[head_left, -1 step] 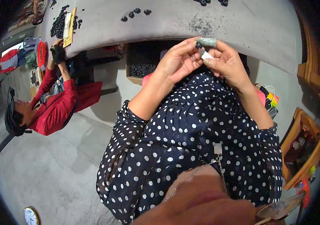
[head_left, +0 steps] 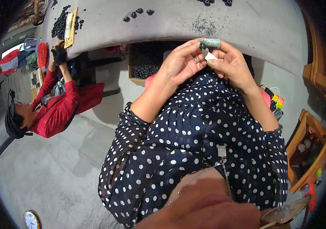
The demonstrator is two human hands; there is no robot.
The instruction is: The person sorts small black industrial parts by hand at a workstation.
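Observation:
Above the table's near edge, my left hand (head_left: 182, 63) pinches a small round black part (head_left: 202, 46) between thumb and fingertips, like the black pieces on the table. A ring shows on one of its fingers. Close beside it, my right hand (head_left: 232, 65) is closed on a small tool with a white grip (head_left: 211, 56). A narrow greyish end of this tool points at the black part; whether it touches is too small to tell. Grey-green speckled tape (head_left: 211, 42) wraps my right index finger.
Several loose black parts (head_left: 134, 15) and dark crumbs (head_left: 204, 26) lie on the grey-covered table (head_left: 170, 28). Below its edge stands a box of black pieces (head_left: 144, 71). A person in red (head_left: 58, 116) works at the left near a black heap (head_left: 60, 24). A wooden crate (head_left: 315, 164) is at right.

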